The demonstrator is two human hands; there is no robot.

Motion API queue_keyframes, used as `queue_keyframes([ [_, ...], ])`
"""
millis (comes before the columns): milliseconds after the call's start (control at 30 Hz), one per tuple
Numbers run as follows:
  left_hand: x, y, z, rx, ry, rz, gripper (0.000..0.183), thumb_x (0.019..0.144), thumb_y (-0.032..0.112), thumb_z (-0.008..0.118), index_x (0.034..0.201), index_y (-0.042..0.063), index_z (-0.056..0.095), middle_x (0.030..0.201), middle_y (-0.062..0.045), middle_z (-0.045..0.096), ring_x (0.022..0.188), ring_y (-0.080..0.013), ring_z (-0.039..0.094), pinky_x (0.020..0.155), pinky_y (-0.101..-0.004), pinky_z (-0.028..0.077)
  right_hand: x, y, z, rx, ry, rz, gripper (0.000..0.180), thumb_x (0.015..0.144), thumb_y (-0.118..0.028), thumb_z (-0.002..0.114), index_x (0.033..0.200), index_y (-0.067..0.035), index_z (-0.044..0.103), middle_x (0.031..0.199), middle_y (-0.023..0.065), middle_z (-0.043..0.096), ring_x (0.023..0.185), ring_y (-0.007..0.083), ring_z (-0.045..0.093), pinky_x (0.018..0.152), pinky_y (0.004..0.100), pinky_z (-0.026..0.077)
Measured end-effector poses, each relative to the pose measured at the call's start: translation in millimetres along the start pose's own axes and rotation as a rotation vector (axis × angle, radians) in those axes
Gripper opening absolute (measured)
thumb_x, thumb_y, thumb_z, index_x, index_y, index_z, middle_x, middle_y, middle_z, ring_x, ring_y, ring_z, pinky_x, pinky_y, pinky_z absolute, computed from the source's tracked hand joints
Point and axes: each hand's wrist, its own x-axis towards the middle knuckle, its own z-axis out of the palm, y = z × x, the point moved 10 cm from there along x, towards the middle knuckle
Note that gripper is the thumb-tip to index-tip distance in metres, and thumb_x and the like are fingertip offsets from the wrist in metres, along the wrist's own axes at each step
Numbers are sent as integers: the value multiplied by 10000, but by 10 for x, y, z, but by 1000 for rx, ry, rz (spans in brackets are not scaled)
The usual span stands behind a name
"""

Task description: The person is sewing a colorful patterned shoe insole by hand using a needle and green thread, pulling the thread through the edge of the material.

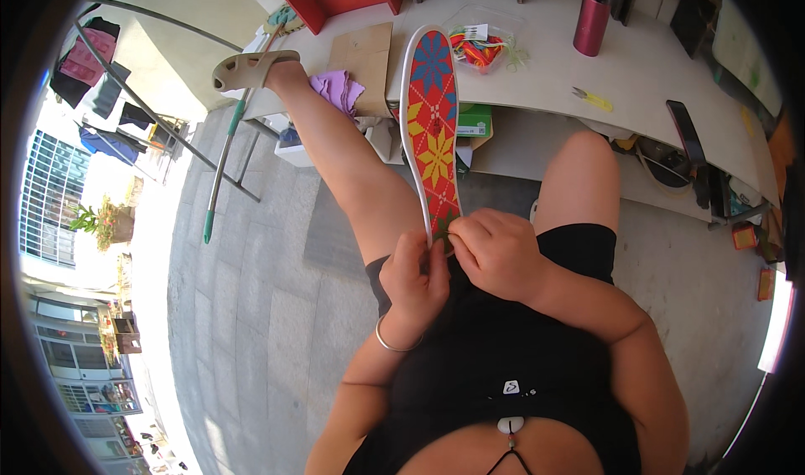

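A shoe insole (435,135) with a white rim and a red, yellow and blue star pattern stands lengthwise before me, its far end over the table edge. My left hand (415,280), with a bangle at the wrist, grips the near end by its left edge. On the other side, my right hand (500,252) has thumb and forefinger pinched at the insole's green-patterned part. Something thin, perhaps a needle, shows at those fingertips; it is too small to tell. The fingers hide the insole's near tip.
On the table (541,85) are a plastic box of colourful thread (484,50), yellow thread snips (592,98), a red vacuum flask (593,16), cardboard (361,60) and a purple cloth (338,91). A phone (687,132) sits at the table's right edge. My raised leg reaches the left end.
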Motion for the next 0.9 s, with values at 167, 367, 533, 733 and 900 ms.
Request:
queue_keyframes([
  [167,-26,88,28,-17,-22,21,105,826,-45,607,890,9,544,592,-68,561,462,-145,574,441,-244,414,-18,-3,-45,-17,4,-2,170,687,-46,662,742,-60,502,667,72,546,583,258,571,509,359,461],
  [367,-51,26,10,-143,-41,-13,83,858,-53,567,926,-19,534,691,-86,602,477,-110,535,441,-222,403,5,56,-102,149,7,67,135,745,-55,676,810,-45,559,727,82,583,599,247,575,542,339,471],
  [533,-2,-33,-7,-735,-132,-142,149,903,-33,531,1050,-38,511,834,-114,630,527,-95,521,440,-199,409,-8,656,-399,423,178,389,41,843,-56,647,868,-24,642,802,42,624,695,147,592,672,258,467],
  [733,-117,-125,279,-946,-306,-295,233,915,-23,525,1144,-41,489,917,-143,630,550,-88,506,427,-186,407,-591,527,703,1760,-189,1111,156,825,-52,647,966,14,663,964,100,680,873,179,649,806,295,506],
  [900,-140,-168,354,-996,-396,-283,235,907,-32,532,1137,-37,486,919,-149,630,538,-90,497,423,-188,400,-644,571,817,1952,-77,1089,383,823,-190,672,1131,4,552,1030,134,637,913,239,646,802,398,544],
])
